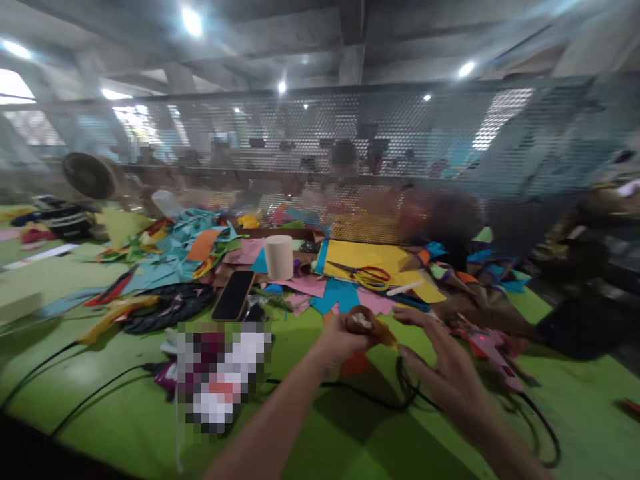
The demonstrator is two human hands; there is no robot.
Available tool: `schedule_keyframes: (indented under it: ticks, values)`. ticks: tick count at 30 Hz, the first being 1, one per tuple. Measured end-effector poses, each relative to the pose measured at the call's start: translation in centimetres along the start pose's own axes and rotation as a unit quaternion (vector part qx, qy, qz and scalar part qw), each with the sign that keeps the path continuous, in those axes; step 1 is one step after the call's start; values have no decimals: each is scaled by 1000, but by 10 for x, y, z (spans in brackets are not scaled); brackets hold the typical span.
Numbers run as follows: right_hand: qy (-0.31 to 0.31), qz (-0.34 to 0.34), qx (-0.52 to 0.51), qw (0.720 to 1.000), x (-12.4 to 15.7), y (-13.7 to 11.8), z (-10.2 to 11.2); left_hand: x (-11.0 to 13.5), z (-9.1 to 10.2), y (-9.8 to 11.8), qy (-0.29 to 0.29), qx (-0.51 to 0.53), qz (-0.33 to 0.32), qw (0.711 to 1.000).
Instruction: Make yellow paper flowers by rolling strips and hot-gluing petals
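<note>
Table: glossy green, crowded along the far side with cut paper and cloth-like scraps, barer toward the near edge
Room: roofed by a grey concrete ceiling with bright lamps, divided behind the table by a perforated screen, with figures blurred beyond
Far left: fan standing above the clutter, with light-blue scraps heaped to its right
White cylinder: upright among scraps behind the phone, contents impossible to tell
Black round holder: dotted with pinkish bits, with the yellow tool leaning on its left side
Yellow sheets: lying flat beyond the hands, with scissors on top
Brown piece: held above the table's middle, open end showing pale filling, yellow flap at its right
Left hand: closed around the brown piece
Right hand: thumb and fingers spread wide beside the yellow flap, contact unclear
Pink tool: resting right of the right hand
</note>
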State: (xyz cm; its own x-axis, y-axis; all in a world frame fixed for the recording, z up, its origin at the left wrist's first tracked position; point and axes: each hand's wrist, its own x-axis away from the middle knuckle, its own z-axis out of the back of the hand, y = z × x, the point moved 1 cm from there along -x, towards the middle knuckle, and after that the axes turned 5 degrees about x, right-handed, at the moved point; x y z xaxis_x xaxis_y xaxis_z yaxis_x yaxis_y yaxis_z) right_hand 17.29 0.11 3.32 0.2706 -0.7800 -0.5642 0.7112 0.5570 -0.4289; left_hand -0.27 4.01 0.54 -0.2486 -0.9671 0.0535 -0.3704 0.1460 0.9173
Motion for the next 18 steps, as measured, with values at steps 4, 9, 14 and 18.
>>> schedule_keyframes:
  ticks: [4, 9, 14, 18]
  values:
    - [-38, -51, -18, 998, 0, 20, -11, -4, 5, -12, -22, -45, -10, 999]
    - [-45, -62, -34, 996, -3, 39, -21, -1, 12, -19, -17, -105, -64, 992]
    - [-19, -56, -43, 997, -6, 30, -16, -3, 8, -17, -8, -72, -33, 997]
    - [91, -29, 65, 993, -8, 15, -6, -6, 3, -8, 9, 54, -79, 995]
